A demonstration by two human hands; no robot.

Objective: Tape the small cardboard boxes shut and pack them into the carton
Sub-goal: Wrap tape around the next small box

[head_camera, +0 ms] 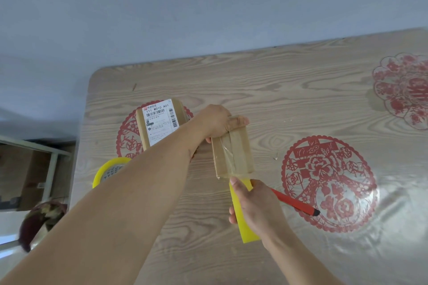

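A small cardboard box (234, 154) lies on the table in the middle, with clear tape running along its top seam. My left hand (215, 122) grips its far end, fingers curled over the edge. My right hand (252, 206) holds a yellow tape roll (243, 222) on edge just in front of the box, thumb pressing the tape at the near edge. A second small cardboard box (159, 124) with a white shipping label stands to the left. A second yellow tape roll (108, 170) lies partly hidden behind my left forearm.
A red utility knife (295, 202) lies on the wood-pattern table (289, 81) just right of my right hand. Red paper-cut patterns decorate the tabletop. Off the left edge stand a brown carton (20, 169) under a white frame and a dark round object (41, 220).
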